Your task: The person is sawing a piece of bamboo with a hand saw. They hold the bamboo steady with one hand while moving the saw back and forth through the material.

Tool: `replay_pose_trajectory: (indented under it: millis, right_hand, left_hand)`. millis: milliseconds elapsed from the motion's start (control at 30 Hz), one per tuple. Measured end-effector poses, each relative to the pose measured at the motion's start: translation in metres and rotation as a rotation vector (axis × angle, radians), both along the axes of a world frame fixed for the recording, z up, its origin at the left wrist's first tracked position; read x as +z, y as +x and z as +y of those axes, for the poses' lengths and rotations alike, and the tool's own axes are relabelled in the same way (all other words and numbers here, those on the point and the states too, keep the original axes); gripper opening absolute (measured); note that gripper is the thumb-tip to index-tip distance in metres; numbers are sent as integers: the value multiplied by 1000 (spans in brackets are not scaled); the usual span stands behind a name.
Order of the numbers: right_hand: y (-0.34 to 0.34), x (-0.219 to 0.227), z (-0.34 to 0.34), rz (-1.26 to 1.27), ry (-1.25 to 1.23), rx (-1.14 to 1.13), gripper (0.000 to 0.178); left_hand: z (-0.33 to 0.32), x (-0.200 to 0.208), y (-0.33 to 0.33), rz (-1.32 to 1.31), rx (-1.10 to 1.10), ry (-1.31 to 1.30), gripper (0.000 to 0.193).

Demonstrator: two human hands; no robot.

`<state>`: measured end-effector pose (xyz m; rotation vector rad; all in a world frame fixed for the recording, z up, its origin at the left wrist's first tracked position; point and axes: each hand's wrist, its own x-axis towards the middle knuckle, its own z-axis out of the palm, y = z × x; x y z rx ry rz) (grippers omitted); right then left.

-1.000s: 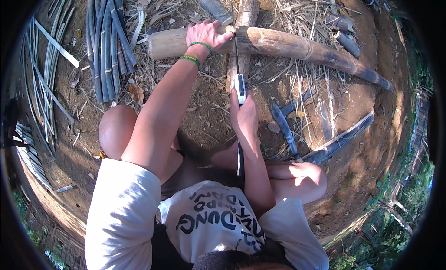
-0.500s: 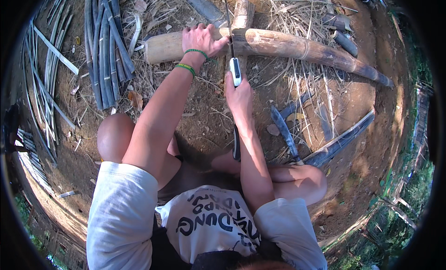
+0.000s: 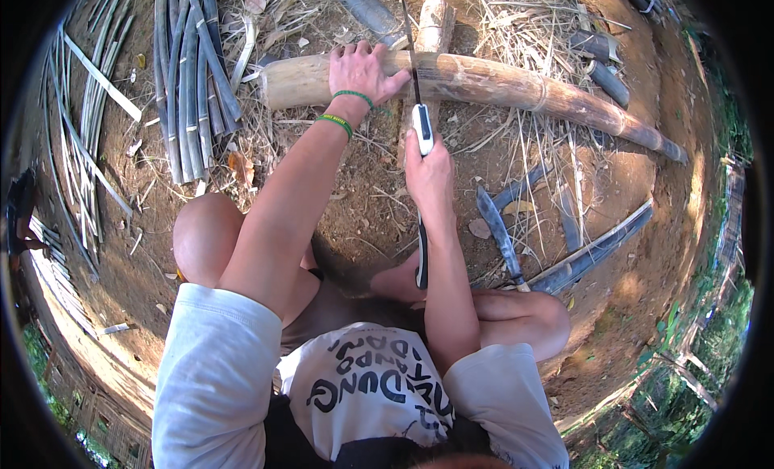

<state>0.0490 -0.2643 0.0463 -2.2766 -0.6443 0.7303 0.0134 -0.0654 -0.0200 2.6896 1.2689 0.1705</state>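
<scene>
A thick tan bamboo pole [image 3: 500,86] lies crosswise ahead of me, resting over a short log [image 3: 436,25]. My left hand [image 3: 360,78] is clasped over the pole left of the log, its fingers curled over the far side. My right hand [image 3: 430,172] grips the white and black handle of a handsaw [image 3: 413,54]. The saw's narrow blade crosses the pole just right of my left thumb and points away from me. How deep the blade sits in the pole I cannot tell. The black rear end of the handle shows beside my right forearm.
Dark bamboo strips [image 3: 189,90] lie in a bundle at the left, with thin pale slats [image 3: 89,138] beyond. A machete [image 3: 500,231] and a split bamboo piece [image 3: 597,247] rest near my right knee. Short bamboo offcuts [image 3: 606,83] and dry shavings [image 3: 524,25] litter the far ground.
The whole scene sits slightly farther right in view. Both hands keep their hold, and the saw crosses the pole at about the same spot.
</scene>
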Motion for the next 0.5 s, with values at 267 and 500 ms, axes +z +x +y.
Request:
replay_pose_trajectory:
  millis: [267,500]
  right_hand:
    - [-10,0,-32,-14,43,6,52]
    - [19,-16,17,8,36,-24,51]
  left_hand:
    - [-2,5,-4,-14,-11,-65,73]
    - [3,10,5,2,-40,-122,72]
